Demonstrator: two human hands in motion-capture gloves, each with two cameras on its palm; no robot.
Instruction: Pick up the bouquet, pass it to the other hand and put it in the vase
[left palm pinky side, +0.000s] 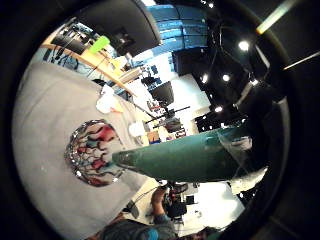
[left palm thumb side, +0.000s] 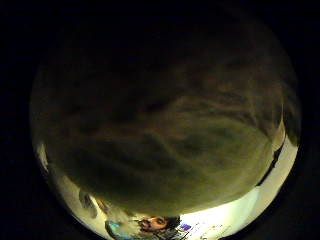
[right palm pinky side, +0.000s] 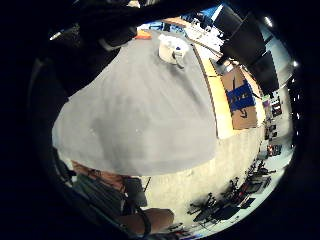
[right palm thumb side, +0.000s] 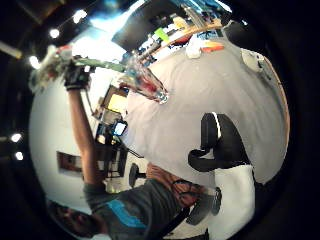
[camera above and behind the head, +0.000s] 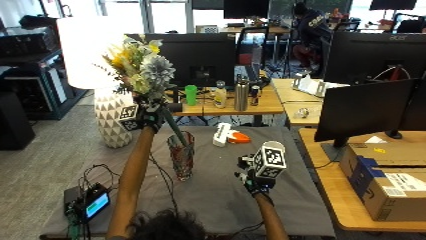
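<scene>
My left hand (camera above and behind the head: 148, 116) is raised above the table and grips the bouquet (camera above and behind the head: 140, 65) by its green stem wrap (left palm pinky side: 185, 160). The yellow, white and grey-blue flowers stand above that hand. The stems slant down, and their tip is at the mouth of the patterned glass vase (camera above and behind the head: 181, 156). The vase (left palm pinky side: 95, 152) stands upright on the grey table cloth (camera above and behind the head: 219, 200). The bouquet (left palm thumb side: 160, 125) fills the left thumb side palm view. My right hand (camera above and behind the head: 256, 181) hovers low over the table to the right of the vase, its fingers (right palm thumb side: 220, 142) relaxed and holding nothing.
A white and orange object (camera above and behind the head: 224, 134) lies at the table's far edge. A black device with a screen (camera above and behind the head: 93, 202) sits at the front left corner. Behind the table are a wooden desk with bottles (camera above and behind the head: 241, 95) and monitors. Cardboard boxes (camera above and behind the head: 383, 177) stand at the right.
</scene>
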